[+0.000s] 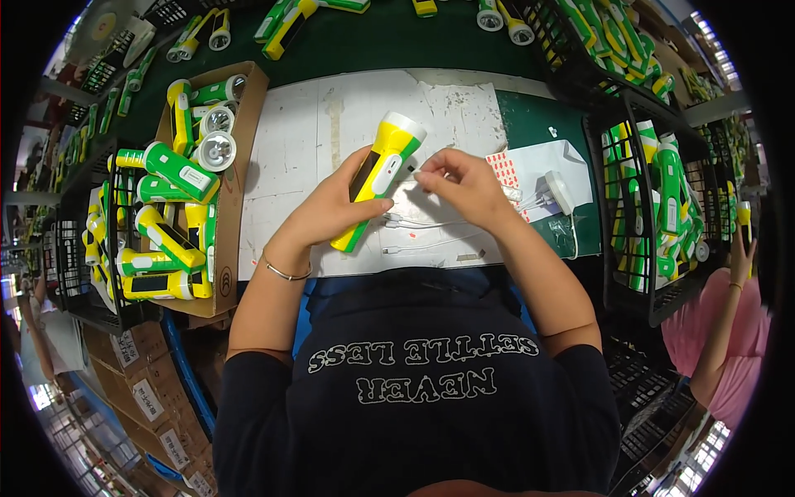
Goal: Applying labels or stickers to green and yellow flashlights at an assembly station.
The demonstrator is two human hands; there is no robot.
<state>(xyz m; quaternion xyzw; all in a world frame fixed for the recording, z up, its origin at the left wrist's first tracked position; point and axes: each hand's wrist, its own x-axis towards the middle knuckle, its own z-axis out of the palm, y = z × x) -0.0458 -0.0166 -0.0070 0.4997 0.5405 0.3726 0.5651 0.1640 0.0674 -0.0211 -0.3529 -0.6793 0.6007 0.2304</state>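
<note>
My left hand (339, 203) is wrapped round a yellow and green flashlight (389, 157) with a white head, which tilts with its head up and to the right. A white oval panel (387, 176) on its side faces me. Close by the flashlight's right side, my right hand (464, 186) is closed in a pinch. A tiny dark-and-white piece (411, 168) shows at those fingertips, too small to name. Below the hands, thin white cables (414, 248) with plugs at their ends lie on the white work surface (286, 157).
At left stands a cardboard box (248, 124) of flashlights, beside a black crate (132, 273). Black crates (654, 306) with more flashlights are at right. A sheet with red marks (503, 170) and a white charger (559, 192) lie right of my hand. A person in pink (720, 331) is at far right.
</note>
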